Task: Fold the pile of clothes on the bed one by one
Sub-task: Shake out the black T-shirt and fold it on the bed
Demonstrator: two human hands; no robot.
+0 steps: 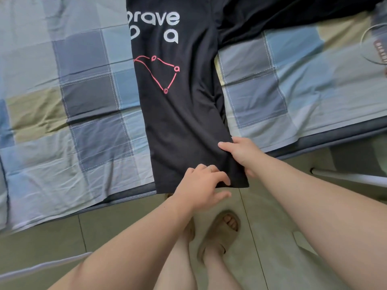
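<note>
A black T-shirt (180, 114) with white lettering and a pink line drawing lies lengthwise on the bed, its left side folded in so the print is cut off. One sleeve stretches away to the upper right. The hem hangs over the bed's near edge. My left hand (204, 186) pinches the hem near its bottom right corner, fingers on top and thumb below. My right hand (240, 153) grips the shirt's right edge just above that corner, thumb on top of the cloth.
The bed is covered by a blue, grey and olive checked sheet (88, 105). A clear round object (374, 47) lies at the right edge. Below the bed edge are a tiled floor (125, 227) and my feet in tan sandals (222, 231).
</note>
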